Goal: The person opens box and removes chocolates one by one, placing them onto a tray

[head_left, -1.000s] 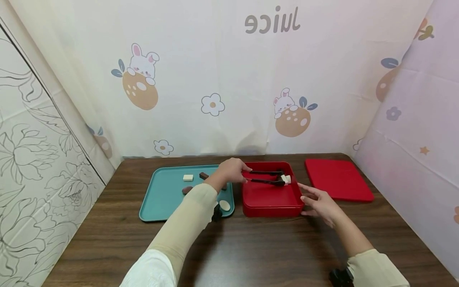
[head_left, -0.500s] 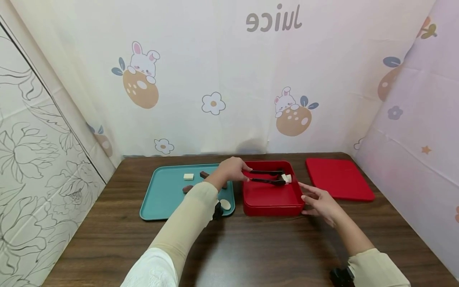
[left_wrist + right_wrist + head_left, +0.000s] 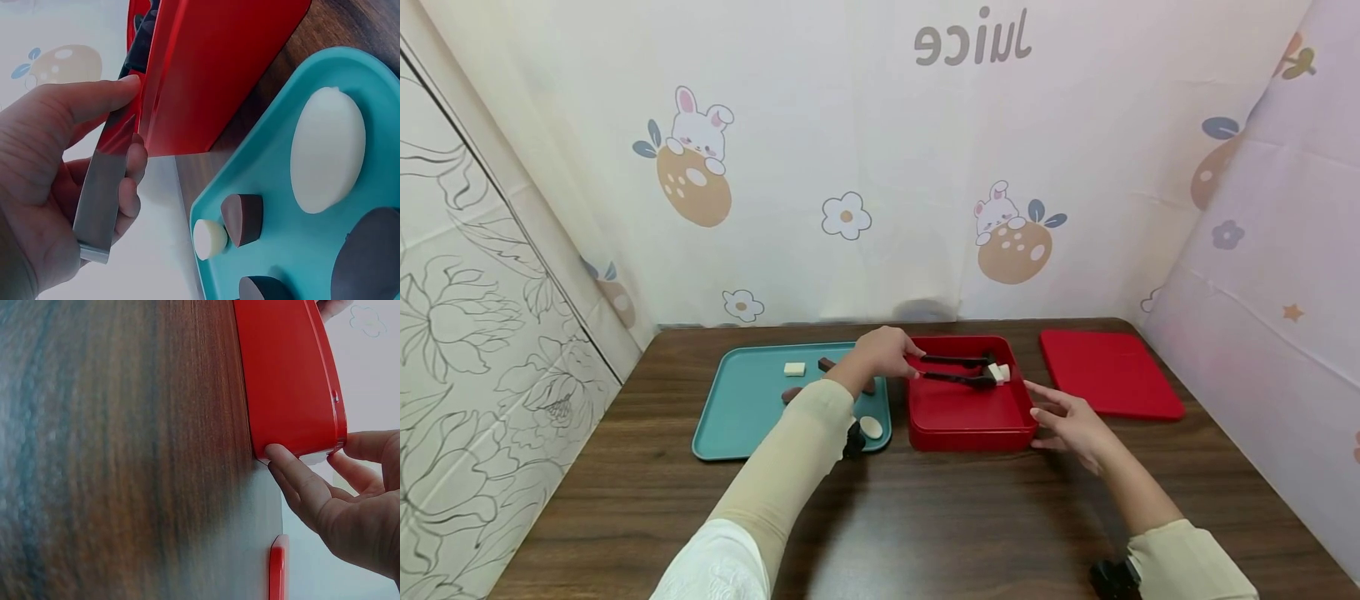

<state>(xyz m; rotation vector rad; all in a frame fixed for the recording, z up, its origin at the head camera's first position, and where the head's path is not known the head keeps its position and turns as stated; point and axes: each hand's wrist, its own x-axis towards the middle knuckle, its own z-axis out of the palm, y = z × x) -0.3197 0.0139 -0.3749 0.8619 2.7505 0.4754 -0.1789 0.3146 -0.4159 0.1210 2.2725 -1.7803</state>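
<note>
My left hand [image 3: 887, 354] holds metal tongs [image 3: 100, 200] near their bent end, thumb on one arm and fingers on the other. The black tong ends [image 3: 973, 382] reach inside the red box [image 3: 970, 421], spread beside small white pieces [image 3: 997, 374] near its right wall. On the box's right side, my right hand [image 3: 1075, 429] rests with fingers extended; the fingertips touch the outer wall and rim in the right wrist view. Left of the box, a teal tray [image 3: 722, 425] bears a large white oval piece [image 3: 328, 150] and several brown and white chocolate-like pieces, some hidden by my left arm.
A flat red lid-like panel [image 3: 1108, 375] lies right of the box. The wooden table [image 3: 955, 517] meets a printed curtain [image 3: 850, 275] at the back, with more fabric at both sides. A small cream block [image 3: 794, 368] sits on the tray.
</note>
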